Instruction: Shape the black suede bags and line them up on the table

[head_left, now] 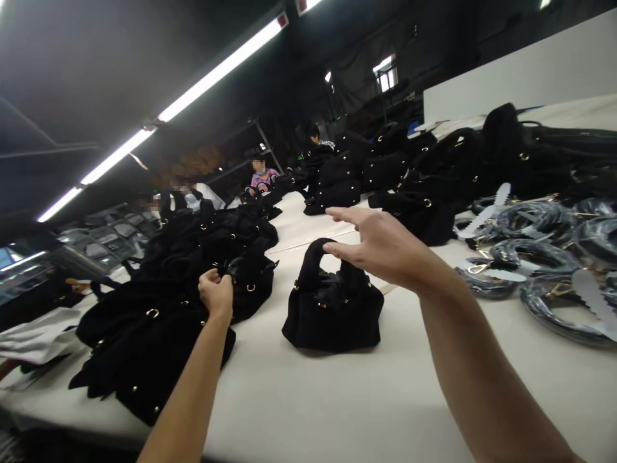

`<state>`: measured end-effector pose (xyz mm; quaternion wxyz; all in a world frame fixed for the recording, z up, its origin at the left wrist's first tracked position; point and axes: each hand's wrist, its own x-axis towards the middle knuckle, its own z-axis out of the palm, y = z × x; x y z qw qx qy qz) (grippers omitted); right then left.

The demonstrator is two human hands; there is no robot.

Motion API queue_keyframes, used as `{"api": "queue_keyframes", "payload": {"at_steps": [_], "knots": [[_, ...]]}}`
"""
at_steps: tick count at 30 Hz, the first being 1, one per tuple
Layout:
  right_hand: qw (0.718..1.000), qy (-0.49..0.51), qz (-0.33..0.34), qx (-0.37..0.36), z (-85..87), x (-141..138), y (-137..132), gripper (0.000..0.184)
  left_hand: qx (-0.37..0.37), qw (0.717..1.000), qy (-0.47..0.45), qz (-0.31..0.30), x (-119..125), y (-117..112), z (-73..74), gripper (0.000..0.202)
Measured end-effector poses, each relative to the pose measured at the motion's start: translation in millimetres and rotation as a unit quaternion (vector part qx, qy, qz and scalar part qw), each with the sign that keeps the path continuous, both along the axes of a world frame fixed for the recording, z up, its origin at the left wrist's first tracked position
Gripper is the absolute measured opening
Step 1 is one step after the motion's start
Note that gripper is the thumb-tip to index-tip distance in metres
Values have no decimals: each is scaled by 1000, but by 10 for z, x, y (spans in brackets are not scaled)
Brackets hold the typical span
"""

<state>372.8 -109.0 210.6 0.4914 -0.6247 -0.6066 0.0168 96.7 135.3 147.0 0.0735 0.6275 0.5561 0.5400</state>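
Observation:
A small black handbag (332,307) stands upright on the white table (347,399), its handle arching up. My right hand (378,244) hovers just above and right of that handle, fingers stretched out and apart, holding nothing. My left hand (216,292) is closed in a fist on the edge of a black bag in the pile of black bags (159,321) at the left; gold rings and studs dot those bags.
More black bags (434,173) are heaped along the table's far side. Coiled straps in clear wrapping with white tags (544,257) lie at the right. Several people sit at the far end (263,173). Trays (110,238) stand at the left.

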Motion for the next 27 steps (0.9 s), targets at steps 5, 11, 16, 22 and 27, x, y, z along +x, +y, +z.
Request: {"api": "queue_keyframes", "payload": {"at_steps": [5,11,16,22,27], "knots": [[984,-91,16,-152,-148,10,299,51,63,946,143,-284,366,-1244,-222,16],[964,-182,-43,-189,-141,-230,244,21,81,815,420,-390,832,-1701,-490,71],[972,-96,141,-159,32,-237,-201,44,103,792,434,-418,767,-1718,-340,33],[886,165,359,-241,-74,64,-348,50,172,791,348,-473,354,-1827,-184,34],[914,39,263,-307,-493,-38,-63,37,134,812,311,-476,156,-1809,-332,32]]}}
